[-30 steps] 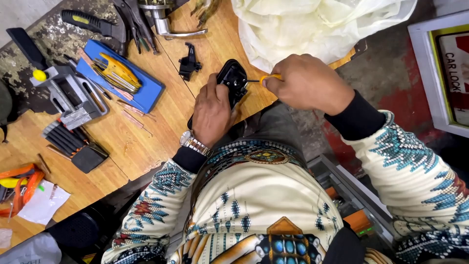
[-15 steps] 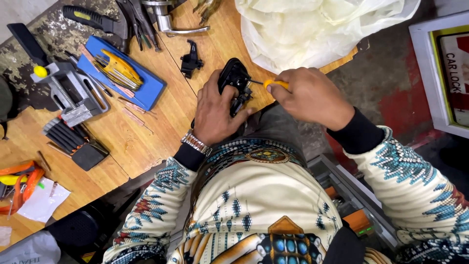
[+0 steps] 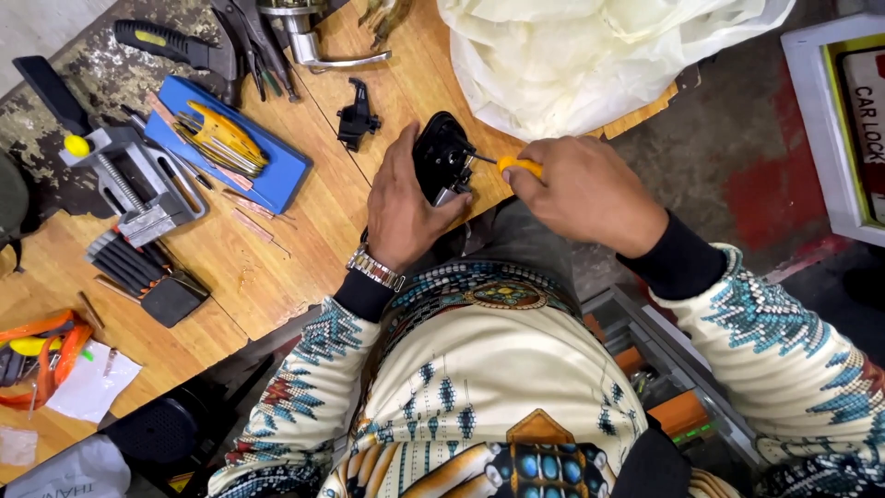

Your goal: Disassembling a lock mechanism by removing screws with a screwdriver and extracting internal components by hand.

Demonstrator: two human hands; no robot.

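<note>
— Head view: where does the black part (image 3: 441,157) sit?

— At the near edge of the wooden desk (image 3: 304,249), close to the person's body. The left hand (image 3: 403,207) is closed around its near side, thumb up along one flank, pinning it to the wood.

— And the other hand?

— The right hand (image 3: 581,194) is closed on a small screwdriver with a yellow handle (image 3: 518,166); its thin shaft runs to the black part and the tip touches it.

— What crowds it?

— A pale plastic bag (image 3: 599,55) lies heaped just beyond, over the far right corner of the desk, near the right hand's knuckles. Toward the far edge, apart from the held part, lies a smaller black piece (image 3: 355,115). Past that a metal lever handle (image 3: 318,46) rests at the far edge, beside dark pliers (image 3: 249,41).

— Further left?

— A blue tray (image 3: 277,175) with yellow-handled tools on it, then a small grey vise (image 3: 138,189), then a black set of slim tools (image 3: 138,272) fanned out near the left edge. An orange strap (image 3: 46,355) lies at the near left corner.

— How does the black part look?

— Dark, rounded at the far end, glossy, with a bit of bright metal showing at its near end beside the thumb. The left hand hides much of it, so I cannot tell its full shape.
</note>
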